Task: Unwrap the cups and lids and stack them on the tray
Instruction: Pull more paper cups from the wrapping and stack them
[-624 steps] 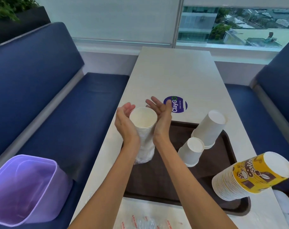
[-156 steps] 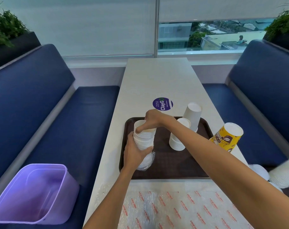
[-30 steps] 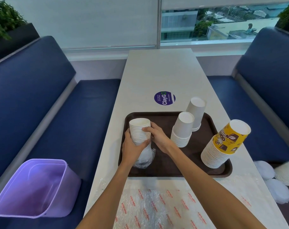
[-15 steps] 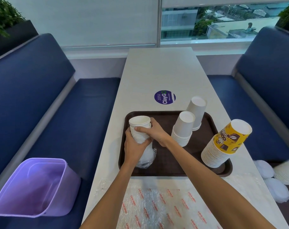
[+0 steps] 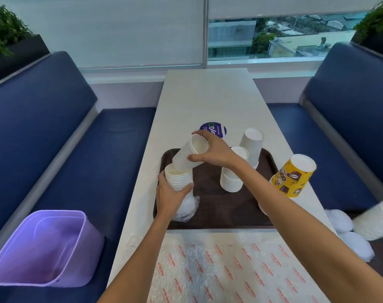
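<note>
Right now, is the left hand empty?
No: the left hand grips the white cup stack on the tray, while the right hand holds a white cup tilted at its top.

Long white table (image 5: 208,99), short end against the window wall. Round purple sticker (image 5: 215,128) mid-table with white lettering, partly hidden. Sheet of bubble wrap (image 5: 219,265) with red print lies flat across the near end.

2 dark blue padded benches: left bench (image 5: 61,132) and right bench (image 5: 348,119), facing across the table. Lilac plastic bin (image 5: 42,248) at the near end of the left bench, mouth up.

Window (image 5: 273,38) at far right shows buildings and trees; white blind (image 5: 120,29) is down over the left pane. 1 green planter behind each backrest: left plant (image 5: 2,31), right plant (image 5: 376,18).
</note>
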A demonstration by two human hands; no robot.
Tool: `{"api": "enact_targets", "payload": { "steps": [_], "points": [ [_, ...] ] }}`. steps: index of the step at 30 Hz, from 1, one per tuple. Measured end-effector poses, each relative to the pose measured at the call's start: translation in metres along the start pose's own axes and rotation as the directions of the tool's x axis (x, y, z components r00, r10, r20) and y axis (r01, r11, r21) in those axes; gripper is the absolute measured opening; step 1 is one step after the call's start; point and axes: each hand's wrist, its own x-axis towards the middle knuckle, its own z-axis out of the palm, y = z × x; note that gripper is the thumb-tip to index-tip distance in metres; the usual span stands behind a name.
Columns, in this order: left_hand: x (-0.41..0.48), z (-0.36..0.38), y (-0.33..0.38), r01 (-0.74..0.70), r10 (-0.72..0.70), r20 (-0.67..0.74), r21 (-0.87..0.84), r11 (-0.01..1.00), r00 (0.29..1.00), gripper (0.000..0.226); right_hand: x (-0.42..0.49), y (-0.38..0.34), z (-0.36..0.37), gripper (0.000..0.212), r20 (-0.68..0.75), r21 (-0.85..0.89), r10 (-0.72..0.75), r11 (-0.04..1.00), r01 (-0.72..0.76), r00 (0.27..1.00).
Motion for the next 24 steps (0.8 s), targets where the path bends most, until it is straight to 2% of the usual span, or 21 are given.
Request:
{"api": "enact_targets", "payload": {
  "steps": [6, 11, 13, 15, 17, 19, 21, 24],
  "points": [
    [-0.01, -0.003, 0.005, -0.027, 0.028, -0.031, 0.022, 0.999, 0.999, 0.09, -0.018, 0.006, -0.013, 0.063, 0.174, -0.237, 0.091, 0.97, -0.047, 0.981],
    [-0.013, -0.004, 0.003, -0.02, 0.021, -0.045, 0.028, 0.999, 0.999, 0.091, -0.027, 0.007, -0.008, 0.068, 0.183, -0.316, 0.075, 0.949, -0.014, 0.98],
    [-0.015, -0.004, 0.002, -0.024, 0.024, -0.034, 0.017, 1.0, 0.999, 0.092, -0.029, 0.007, -0.009, 0.069, 0.112, -0.274, 0.048, 0.962, -0.015, 0.993],
    [-0.015, -0.005, 0.001, -0.026, 0.026, -0.021, -0.005, 1.0, 0.999, 0.093, -0.033, 0.006, -0.013, 0.071, -0.063, -0.154, 0.022, 0.988, -0.031, 0.998],
    [-0.015, -0.004, 0.001, -0.023, 0.023, -0.012, -0.011, 1.0, 1.0, 0.094, -0.037, 0.009, -0.019, 0.072, -0.294, 0.007, 0.033, 0.999, -0.032, 0.955],
    [-0.016, -0.002, 0.003, -0.019, 0.019, -0.001, 0.0, 1.0, 1.0, 0.094, -0.04, 0.014, -0.027, 0.073, -0.448, 0.125, 0.084, 0.992, -0.031, 0.89],
    [-0.018, 0.001, 0.004, -0.02, 0.02, 0.01, 0.032, 0.999, 1.0, 0.094, -0.041, 0.023, -0.032, 0.076, -0.503, 0.15, 0.132, 0.987, -0.064, 0.854],
    [-0.019, 0.004, 0.003, -0.027, 0.027, 0.023, 0.034, 0.999, 0.999, 0.095, -0.041, 0.043, -0.034, 0.077, -0.506, 0.148, 0.223, 0.974, -0.171, 0.833]
  ]
}}
